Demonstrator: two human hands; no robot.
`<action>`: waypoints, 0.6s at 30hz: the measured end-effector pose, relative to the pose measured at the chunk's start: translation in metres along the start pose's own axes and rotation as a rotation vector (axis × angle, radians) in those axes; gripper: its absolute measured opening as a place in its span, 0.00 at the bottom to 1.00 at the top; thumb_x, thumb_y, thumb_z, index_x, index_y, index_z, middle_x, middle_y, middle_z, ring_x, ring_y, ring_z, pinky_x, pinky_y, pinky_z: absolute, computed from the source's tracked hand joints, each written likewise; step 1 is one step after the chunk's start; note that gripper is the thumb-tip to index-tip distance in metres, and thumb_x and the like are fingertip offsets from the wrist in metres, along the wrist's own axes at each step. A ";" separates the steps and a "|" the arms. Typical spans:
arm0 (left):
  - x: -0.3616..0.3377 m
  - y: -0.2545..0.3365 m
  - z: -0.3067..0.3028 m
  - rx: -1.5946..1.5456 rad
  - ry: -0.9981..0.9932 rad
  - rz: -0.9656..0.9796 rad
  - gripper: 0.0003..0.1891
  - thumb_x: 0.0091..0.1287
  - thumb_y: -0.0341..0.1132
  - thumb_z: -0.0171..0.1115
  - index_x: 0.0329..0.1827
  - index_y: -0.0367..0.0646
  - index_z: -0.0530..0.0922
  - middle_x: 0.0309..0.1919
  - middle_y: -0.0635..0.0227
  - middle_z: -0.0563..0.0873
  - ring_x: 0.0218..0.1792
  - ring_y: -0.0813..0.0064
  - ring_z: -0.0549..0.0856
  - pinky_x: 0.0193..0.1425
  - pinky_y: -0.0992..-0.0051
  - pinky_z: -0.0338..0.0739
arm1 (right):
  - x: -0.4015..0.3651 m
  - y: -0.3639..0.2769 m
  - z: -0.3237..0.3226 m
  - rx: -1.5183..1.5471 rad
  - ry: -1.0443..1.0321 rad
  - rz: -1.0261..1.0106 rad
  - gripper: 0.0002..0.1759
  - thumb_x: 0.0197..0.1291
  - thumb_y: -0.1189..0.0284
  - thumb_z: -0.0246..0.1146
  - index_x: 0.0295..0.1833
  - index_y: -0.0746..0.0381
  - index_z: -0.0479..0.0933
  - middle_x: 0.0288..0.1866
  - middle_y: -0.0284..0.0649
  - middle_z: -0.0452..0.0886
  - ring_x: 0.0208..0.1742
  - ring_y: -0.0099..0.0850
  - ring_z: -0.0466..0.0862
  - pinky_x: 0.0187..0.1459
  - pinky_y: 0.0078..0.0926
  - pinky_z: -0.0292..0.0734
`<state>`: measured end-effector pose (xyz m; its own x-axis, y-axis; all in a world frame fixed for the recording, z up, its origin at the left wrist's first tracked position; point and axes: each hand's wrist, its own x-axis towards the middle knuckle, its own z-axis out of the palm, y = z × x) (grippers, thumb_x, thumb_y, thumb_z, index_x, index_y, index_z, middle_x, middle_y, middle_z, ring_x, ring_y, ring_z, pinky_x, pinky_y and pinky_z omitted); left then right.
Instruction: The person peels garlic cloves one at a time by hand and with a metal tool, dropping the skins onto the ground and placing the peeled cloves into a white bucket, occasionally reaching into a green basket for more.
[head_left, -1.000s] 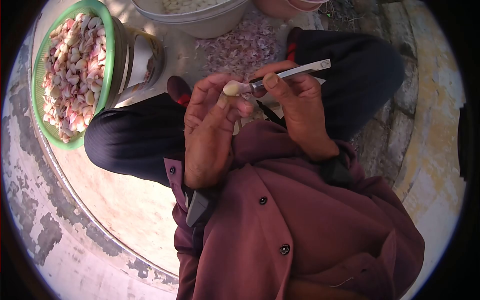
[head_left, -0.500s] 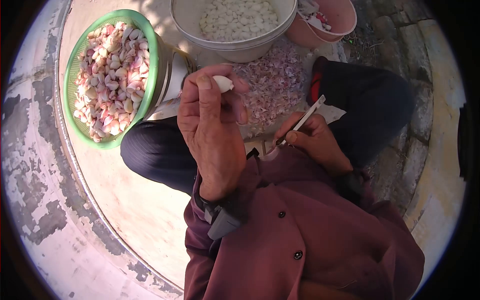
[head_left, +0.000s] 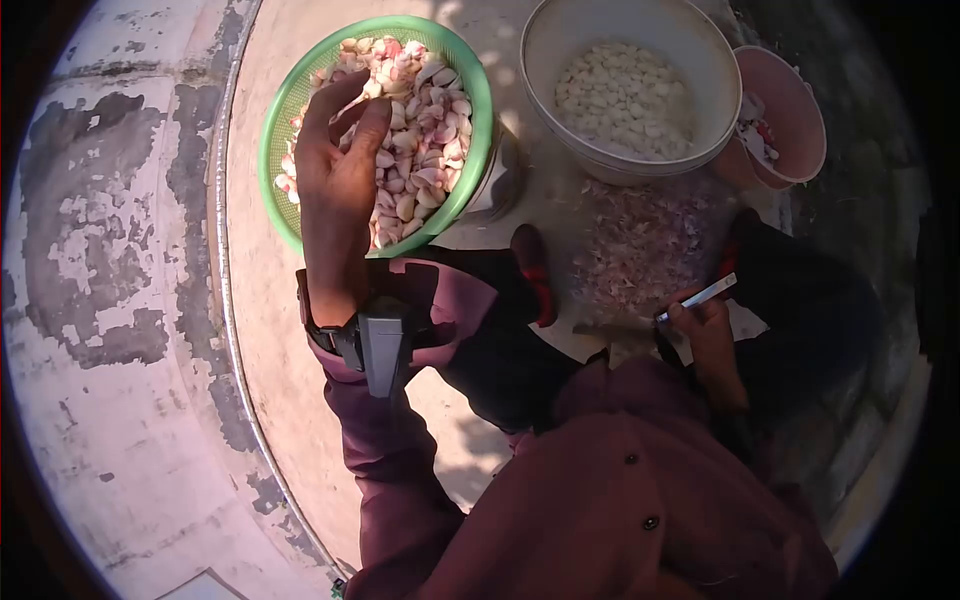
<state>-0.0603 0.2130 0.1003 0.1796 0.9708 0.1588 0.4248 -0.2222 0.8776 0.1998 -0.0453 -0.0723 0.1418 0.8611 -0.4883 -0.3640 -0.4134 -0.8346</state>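
Note:
My left hand (head_left: 340, 170) reaches over the green basket (head_left: 478, 110), its thumb and fingers apart above the unpeeled garlic cloves (head_left: 425, 150). Nothing shows between those fingers, though the fingertips are partly hidden against the cloves. Low by my right knee, my right hand (head_left: 712, 345) is closed around a small knife (head_left: 712, 292) with a pale handle pointing up and to the right. A whitish bucket (head_left: 560, 135) holds peeled garlic cloves (head_left: 625, 100).
A pink bucket (head_left: 800, 150) with some pale items in it stands right of the whitish one. Garlic skins (head_left: 645, 240) lie heaped on the ground between my feet. A low pipe-like edge (head_left: 225, 250) runs along the left.
My left hand has moved left and forward to the basket, and the peeled garlic clove it held is gone from it. My right hand still holds the knife. The view has shifted left.

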 end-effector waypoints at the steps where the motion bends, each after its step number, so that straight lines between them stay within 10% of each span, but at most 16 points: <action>1: 0.001 -0.015 -0.024 0.246 0.040 -0.057 0.25 0.66 0.38 0.65 0.63 0.37 0.72 0.60 0.52 0.73 0.58 0.60 0.77 0.58 0.68 0.75 | 0.001 -0.001 0.002 0.001 -0.004 0.005 0.06 0.64 0.73 0.62 0.41 0.66 0.79 0.35 0.33 0.83 0.37 0.20 0.79 0.41 0.21 0.74; 4: 0.000 -0.078 -0.085 0.731 -0.005 -0.080 0.38 0.60 0.44 0.71 0.69 0.35 0.64 0.60 0.43 0.68 0.60 0.51 0.75 0.62 0.59 0.72 | 0.005 0.000 0.005 0.006 -0.035 -0.002 0.06 0.64 0.73 0.62 0.41 0.66 0.79 0.35 0.34 0.83 0.36 0.20 0.80 0.41 0.21 0.74; 6: -0.010 -0.094 -0.088 0.507 -0.105 -0.166 0.46 0.54 0.44 0.76 0.71 0.34 0.59 0.58 0.42 0.68 0.62 0.48 0.73 0.63 0.59 0.71 | 0.008 0.005 0.005 0.004 -0.033 0.011 0.07 0.64 0.72 0.63 0.42 0.65 0.79 0.35 0.35 0.83 0.35 0.21 0.80 0.41 0.21 0.75; 10: -0.009 -0.082 -0.057 0.973 -0.113 -0.036 0.44 0.55 0.37 0.74 0.72 0.39 0.57 0.54 0.47 0.69 0.51 0.56 0.78 0.53 0.65 0.77 | 0.012 0.003 0.007 -0.016 0.037 0.056 0.07 0.64 0.71 0.63 0.42 0.65 0.79 0.36 0.35 0.83 0.35 0.21 0.80 0.41 0.22 0.75; 18: 0.004 -0.121 -0.057 0.030 -0.099 -0.068 0.27 0.64 0.23 0.59 0.68 0.44 0.65 0.54 0.59 0.76 0.41 0.77 0.79 0.40 0.78 0.77 | 0.024 0.002 0.013 -0.044 0.046 -0.021 0.08 0.63 0.71 0.64 0.42 0.65 0.79 0.34 0.36 0.83 0.35 0.23 0.80 0.41 0.23 0.75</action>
<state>-0.1615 0.2490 0.0209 0.2354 0.9704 0.0530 0.4649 -0.1603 0.8707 0.1906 -0.0216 -0.0824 0.1910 0.8556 -0.4812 -0.3203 -0.4090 -0.8545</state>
